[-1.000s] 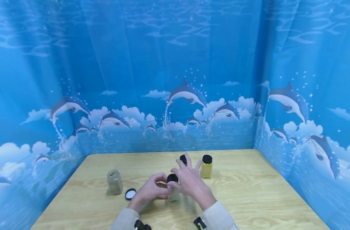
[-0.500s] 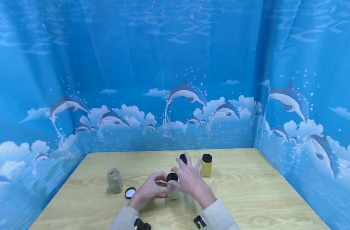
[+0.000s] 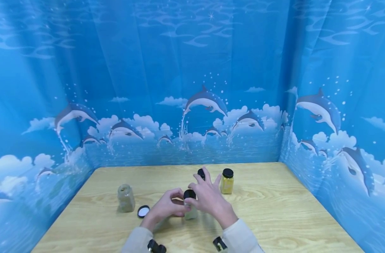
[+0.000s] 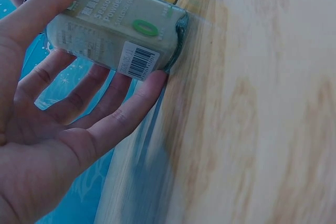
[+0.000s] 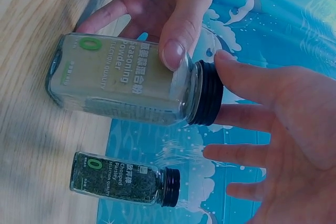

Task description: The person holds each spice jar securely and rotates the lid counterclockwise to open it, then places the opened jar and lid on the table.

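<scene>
A glass seasoning powder jar stands upright on the table between my two hands, its black lid on top. Thumb and fingers of my left hand grip its glass body from the left; the left wrist view shows the label and barcode of the jar. Over the top, my right hand pinches the lid between thumb and forefinger, with the other fingers spread. Behind the right hand stands a chopped parsley jar with a black lid, mostly hidden in the head view.
A yellow-filled jar with a black lid stands to the right, beyond the right hand. On the left are a lidless glass jar and a loose lid showing its white inside. A blue dolphin-print curtain borders the wooden table.
</scene>
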Demonstrator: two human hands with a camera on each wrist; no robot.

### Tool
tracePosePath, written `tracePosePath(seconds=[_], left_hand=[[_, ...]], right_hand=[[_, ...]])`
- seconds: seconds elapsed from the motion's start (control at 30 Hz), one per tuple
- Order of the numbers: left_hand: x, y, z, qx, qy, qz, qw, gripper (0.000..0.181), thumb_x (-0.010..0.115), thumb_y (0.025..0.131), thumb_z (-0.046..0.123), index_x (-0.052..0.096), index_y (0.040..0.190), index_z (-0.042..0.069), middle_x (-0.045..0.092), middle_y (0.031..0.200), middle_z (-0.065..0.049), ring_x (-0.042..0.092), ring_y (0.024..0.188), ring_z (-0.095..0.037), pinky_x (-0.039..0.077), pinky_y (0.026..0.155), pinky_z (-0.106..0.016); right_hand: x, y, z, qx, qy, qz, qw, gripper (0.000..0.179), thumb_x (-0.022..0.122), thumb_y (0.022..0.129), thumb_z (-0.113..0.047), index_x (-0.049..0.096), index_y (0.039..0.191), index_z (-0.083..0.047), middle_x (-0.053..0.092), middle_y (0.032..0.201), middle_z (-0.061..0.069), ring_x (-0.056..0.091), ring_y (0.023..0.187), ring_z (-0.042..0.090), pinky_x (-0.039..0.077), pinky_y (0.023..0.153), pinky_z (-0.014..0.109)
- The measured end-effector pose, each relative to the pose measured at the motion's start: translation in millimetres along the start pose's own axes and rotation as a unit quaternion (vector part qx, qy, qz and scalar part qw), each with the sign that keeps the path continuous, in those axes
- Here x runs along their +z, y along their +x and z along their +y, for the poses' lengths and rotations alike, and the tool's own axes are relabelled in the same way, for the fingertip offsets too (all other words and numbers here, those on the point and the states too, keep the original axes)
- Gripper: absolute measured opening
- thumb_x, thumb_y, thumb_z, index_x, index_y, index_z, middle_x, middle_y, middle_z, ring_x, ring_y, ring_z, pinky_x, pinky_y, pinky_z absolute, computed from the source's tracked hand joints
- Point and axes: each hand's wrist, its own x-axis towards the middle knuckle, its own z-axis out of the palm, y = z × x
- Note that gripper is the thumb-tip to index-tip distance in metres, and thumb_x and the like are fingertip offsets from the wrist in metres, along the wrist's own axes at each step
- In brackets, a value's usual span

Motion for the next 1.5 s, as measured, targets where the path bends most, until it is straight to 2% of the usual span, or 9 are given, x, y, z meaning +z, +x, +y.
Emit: tracePosePath(seconds=[1.17, 1.3, 1.5], left_hand=[[0.0, -1.1, 2.6, -0.008, 0.001, 0.004, 1.0000, 0.034, 0.085, 0.085, 0.017, 0.063, 0.108, 0.006, 0.070, 0.115, -0.012, 0.074, 0.103, -0.022, 0.066, 0.080, -0.040], [0.8, -1.6, 4.3, -0.011, 0.001, 0.001, 0.9999, 0.033, 0.084, 0.085, 0.017, 0.063, 0.108, 0.005, 0.071, 0.115, -0.012, 0.074, 0.102, -0.021, 0.066, 0.080, -0.040], [1.5, -2.2, 3.7, 0.000, -0.003, 0.001, 1.0000, 0.035, 0.084, 0.085, 0.014, 0.062, 0.111, 0.004, 0.071, 0.115, -0.012, 0.073, 0.100, -0.021, 0.066, 0.080, -0.041]], right_hand=[[0.2, -0.2, -1.3, -0.004, -0.002, -0.002, 1.0000, 0.041, 0.076, 0.090, -0.049, 0.075, 0.115, -0.017, 0.053, 0.154, 0.015, 0.026, 0.154, 0.049, 0.017, 0.106, 0.092], [-0.2, -0.7, -1.7, -0.010, 0.002, -0.011, 0.9999, 0.037, 0.076, 0.091, -0.044, 0.074, 0.119, -0.020, 0.053, 0.154, 0.014, 0.025, 0.154, 0.049, 0.015, 0.106, 0.093], [-2.0, -3.0, -2.3, -0.025, 0.012, -0.038, 0.9989, 0.037, 0.075, 0.094, -0.023, 0.069, 0.130, -0.023, 0.050, 0.156, 0.014, 0.021, 0.155, 0.052, 0.012, 0.104, 0.094]])
